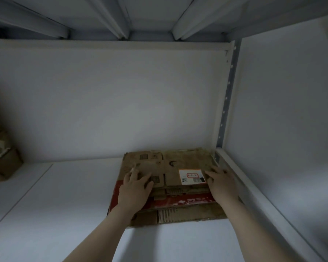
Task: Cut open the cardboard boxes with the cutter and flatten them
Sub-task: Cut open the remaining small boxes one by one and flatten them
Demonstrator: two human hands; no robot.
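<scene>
A stack of flattened cardboard boxes [170, 161] lies on a white shelf [55, 195], pushed toward the back right corner. The top sheet is brown with a white and red label [191, 175]; a red printed sheet [180, 201] shows lower in the stack. My left hand [136, 188] rests flat on the top sheet's left side, fingers spread. My right hand [221, 183] lies flat on its right side beside the label. No cutter is in view.
Unflattened brown boxes [0, 156] are stacked at the far left edge. A white back wall and a perforated metal upright [225, 103] bound the shelf at the right. Another shelf's underside [150, 16] hangs overhead.
</scene>
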